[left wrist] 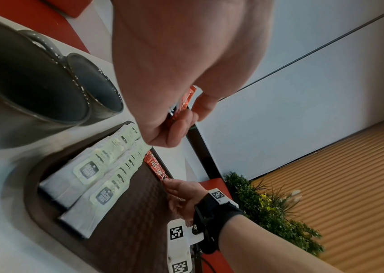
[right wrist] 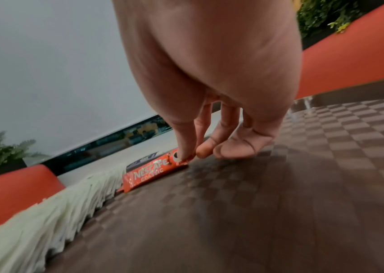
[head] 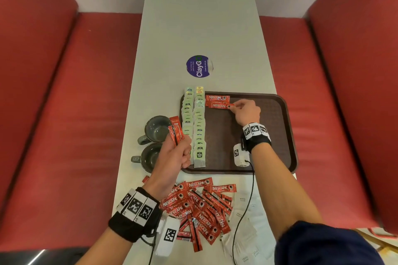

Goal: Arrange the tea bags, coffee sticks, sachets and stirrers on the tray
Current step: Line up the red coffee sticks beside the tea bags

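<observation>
The right hand (head: 245,112) pinches the end of a coffee stick (head: 219,106) lying crosswise at the far end of the brown tray (head: 286,135), just beside another stick (head: 217,98) and the two tea bag rows (head: 195,127). The left hand (head: 174,155) clutches a bundle of sticks (head: 175,133) upright near two mugs (head: 155,129). Loose sticks (head: 200,206) and white sachets (head: 245,221) crowd the near tabletop (head: 200,17); the tray's right half lies bare.

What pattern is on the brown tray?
The tray has a woven-looking checkerboard of dark brown squares, clearest in the right wrist view.
</observation>
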A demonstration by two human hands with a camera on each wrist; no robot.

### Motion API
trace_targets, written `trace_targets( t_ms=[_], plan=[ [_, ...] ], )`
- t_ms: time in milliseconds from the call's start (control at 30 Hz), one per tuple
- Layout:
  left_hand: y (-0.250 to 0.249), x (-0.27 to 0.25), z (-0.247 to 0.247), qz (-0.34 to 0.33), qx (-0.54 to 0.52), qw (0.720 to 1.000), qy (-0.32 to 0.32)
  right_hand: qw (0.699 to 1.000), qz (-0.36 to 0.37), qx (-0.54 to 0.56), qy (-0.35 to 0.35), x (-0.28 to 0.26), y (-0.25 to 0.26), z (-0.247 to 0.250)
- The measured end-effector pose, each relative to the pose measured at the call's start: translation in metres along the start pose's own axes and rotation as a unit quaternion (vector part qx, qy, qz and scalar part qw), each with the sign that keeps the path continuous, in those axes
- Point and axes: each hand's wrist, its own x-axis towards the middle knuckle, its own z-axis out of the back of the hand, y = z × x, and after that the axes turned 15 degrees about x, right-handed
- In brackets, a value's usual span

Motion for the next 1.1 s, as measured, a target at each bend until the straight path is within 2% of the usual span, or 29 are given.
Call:
trace_targets(
  t_ms=[167,400,600,1100],
  plan=[
    [0.001,-0.002,0.001,0.002,0.0,1.0,0.011,0.999,0.017,-0.03,-0.025,-0.002,-0.001,-0.007],
    [0.005,-0.002,0.001,0.009,0.004,1.0,0.011,0.99,0.125,-0.053,-0.029,-0.016,-0.002,-0.026],
    [0.007,-0.003,0.0,0.009,0.01,1.0,0.008,0.992,0.091,-0.085,-0.027,-0.016,0.006,-0.043],
    [0.008,-0.001,0.002,0.016,0.04,0.999,0.013,0.987,0.086,-0.123,-0.054,-0.003,0.005,-0.055]
  ],
)
